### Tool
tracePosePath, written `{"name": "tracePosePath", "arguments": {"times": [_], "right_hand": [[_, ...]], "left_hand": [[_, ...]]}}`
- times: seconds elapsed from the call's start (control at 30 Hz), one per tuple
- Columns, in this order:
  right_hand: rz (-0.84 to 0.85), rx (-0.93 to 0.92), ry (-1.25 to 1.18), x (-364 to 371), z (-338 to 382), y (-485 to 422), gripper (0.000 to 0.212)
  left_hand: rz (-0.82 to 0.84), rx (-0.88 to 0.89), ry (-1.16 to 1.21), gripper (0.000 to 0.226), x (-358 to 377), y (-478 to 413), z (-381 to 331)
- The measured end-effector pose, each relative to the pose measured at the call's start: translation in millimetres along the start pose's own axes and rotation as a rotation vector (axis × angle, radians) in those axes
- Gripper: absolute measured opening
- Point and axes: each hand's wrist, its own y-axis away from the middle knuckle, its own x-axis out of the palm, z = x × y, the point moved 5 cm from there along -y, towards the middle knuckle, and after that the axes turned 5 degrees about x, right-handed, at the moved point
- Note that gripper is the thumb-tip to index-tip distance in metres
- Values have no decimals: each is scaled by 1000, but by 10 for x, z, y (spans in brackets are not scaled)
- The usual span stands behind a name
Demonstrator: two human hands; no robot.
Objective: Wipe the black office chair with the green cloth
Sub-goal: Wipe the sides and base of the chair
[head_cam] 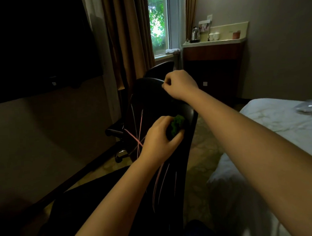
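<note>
Currently wiping is judged mid-way. The left hand (158, 137) grips the bunched, fuzzy green cloth (176, 124) against the side edge of the chair (150, 100) backrest, which is smooth, black and curved with thin pink stripes. The right hand (178, 85), fingers curled, holds the chair's top edge. Armrests and base probably not yet wiped.
</note>
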Motion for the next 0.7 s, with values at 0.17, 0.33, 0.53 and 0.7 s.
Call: {"name": "tracePosePath", "arguments": {"times": [0.17, 0.33, 0.53, 0.7], "right_hand": [[4, 9, -2, 28, 0, -64, 17], [-10, 25, -9, 86, -42, -178, 16], [-10, -13, -5, 154, -60, -299, 18], [-4, -30, -18, 216, -101, -409, 15]], "left_hand": [[-39, -75, -71, 39, 4, -222, 169], [-73, -88, -110, 44, 80, -410, 369], [-104, -127, -117, 48, 92, -773, 728], [-110, -160, -98, 46, 109, -1067, 1089]]}}
